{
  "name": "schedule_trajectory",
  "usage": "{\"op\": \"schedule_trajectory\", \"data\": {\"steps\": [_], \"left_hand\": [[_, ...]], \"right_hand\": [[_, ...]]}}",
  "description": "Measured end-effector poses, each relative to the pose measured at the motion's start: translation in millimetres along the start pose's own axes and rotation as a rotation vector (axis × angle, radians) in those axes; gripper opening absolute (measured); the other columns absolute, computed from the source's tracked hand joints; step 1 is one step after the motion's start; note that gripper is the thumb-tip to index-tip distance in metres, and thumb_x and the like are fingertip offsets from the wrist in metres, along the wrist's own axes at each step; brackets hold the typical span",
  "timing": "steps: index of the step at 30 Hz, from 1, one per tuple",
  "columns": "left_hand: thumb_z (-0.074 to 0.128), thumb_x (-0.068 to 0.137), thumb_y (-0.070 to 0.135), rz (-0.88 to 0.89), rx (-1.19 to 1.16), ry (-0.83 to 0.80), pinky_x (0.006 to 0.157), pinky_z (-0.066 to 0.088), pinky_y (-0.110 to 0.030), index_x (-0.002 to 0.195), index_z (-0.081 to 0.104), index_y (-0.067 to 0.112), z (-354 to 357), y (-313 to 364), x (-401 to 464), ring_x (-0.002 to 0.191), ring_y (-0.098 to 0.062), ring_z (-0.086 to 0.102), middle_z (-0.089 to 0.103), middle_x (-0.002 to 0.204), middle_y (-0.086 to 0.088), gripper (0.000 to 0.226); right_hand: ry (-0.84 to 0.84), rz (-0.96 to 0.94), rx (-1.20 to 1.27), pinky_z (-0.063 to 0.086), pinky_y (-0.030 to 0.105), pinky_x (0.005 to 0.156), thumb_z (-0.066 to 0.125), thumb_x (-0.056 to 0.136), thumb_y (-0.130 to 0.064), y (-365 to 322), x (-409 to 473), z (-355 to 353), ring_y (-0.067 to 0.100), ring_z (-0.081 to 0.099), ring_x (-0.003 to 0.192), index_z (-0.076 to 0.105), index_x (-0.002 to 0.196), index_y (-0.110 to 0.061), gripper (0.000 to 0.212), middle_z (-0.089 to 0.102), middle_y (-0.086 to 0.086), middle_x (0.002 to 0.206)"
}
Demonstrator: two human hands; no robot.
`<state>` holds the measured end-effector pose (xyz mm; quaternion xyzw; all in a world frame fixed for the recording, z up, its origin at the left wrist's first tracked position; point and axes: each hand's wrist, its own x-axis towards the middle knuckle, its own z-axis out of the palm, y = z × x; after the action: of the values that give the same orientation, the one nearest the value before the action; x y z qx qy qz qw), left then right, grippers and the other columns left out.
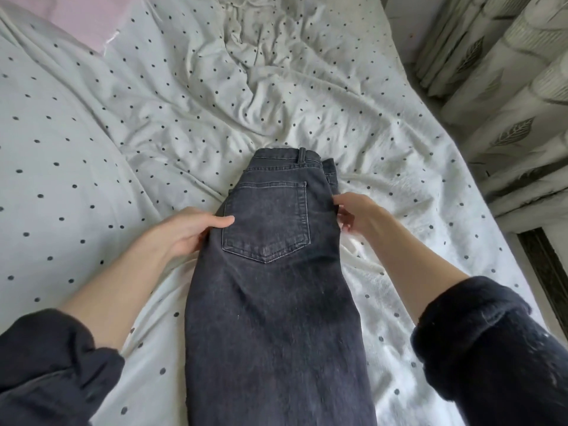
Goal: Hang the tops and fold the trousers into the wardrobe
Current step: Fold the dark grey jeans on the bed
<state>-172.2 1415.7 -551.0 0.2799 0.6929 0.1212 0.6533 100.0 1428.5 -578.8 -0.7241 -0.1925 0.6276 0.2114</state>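
Bed [307,96] first — wide, covered with a white dotted sheet, much wrinkled toward the far end. At the left a large pillow [46,155] in the same dotted cloth; behind it, a pink patch of fabric [80,16] at the top edge. At the right, past the bed edge, a curtain [507,87] with a leaf pattern, well apart from the work.

On the middle of the bed, dark grey jeans [276,302], already folded in half along the length, one leg upon the other, back pocket [267,222] facing up. Long axis straight away from the person: waistband [285,156] at the far end, legs running toward the body and out of view at the bottom edge. So, for the next fold, probably a lift of the near leg part up toward the waistband — or the reverse; hems not visible, so cannot tell how much length waits below.

Both hands at hip height, one on each long edge, about equally near. Left hand [190,232] gripping the left edge, thumb lying on top beside the pocket, fingers hidden under the denim. Right hand [353,213] pinching the right edge with curled fingers. Dark sleeves pushed up on both arms.

Nothing lying on the jeans or across the fold path; only the loose sheet beneath, likely to bunch. Wardrobe not in view.
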Motion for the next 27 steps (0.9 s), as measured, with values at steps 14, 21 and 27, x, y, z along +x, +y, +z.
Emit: {"op": "schedule_trajectory", "data": {"steps": [14,21,27], "left_hand": [[0.068,0.085,0.012,0.337,0.264,0.217,0.097,0.034,-0.023,0.135,0.048,0.011,7,-6,26,0.123,-0.016,0.047,0.047,0.139,-0.011,0.054],[0.063,0.090,0.024,0.418,0.335,0.248,0.104,0.031,-0.026,0.140,0.043,0.017,14,-8,20,0.131,-0.015,0.041,0.042,0.145,-0.003,0.055],[0.050,0.094,0.038,0.730,0.863,0.290,0.117,0.011,-0.039,0.144,0.035,0.032,34,-25,-8,0.145,-0.015,0.008,0.014,0.158,0.006,0.052]], "right_hand": [[0.275,-0.319,-0.376,0.056,0.039,0.080,0.056,0.087,-0.050,-19,6,-1,0.028,0.068,0.081,0.065,0.102,0.002,0.055,0.069,0.017,0.091],[0.133,-0.313,-0.090,0.052,0.038,0.086,0.069,0.084,-0.019,-21,-6,20,0.025,0.063,0.097,0.066,0.101,-0.006,0.022,0.067,0.010,0.102],[0.283,-0.324,-0.302,0.047,0.033,0.072,0.054,0.092,-0.028,10,-12,4,0.025,0.058,0.081,0.065,0.087,0.001,0.031,0.059,0.010,0.081]]}}
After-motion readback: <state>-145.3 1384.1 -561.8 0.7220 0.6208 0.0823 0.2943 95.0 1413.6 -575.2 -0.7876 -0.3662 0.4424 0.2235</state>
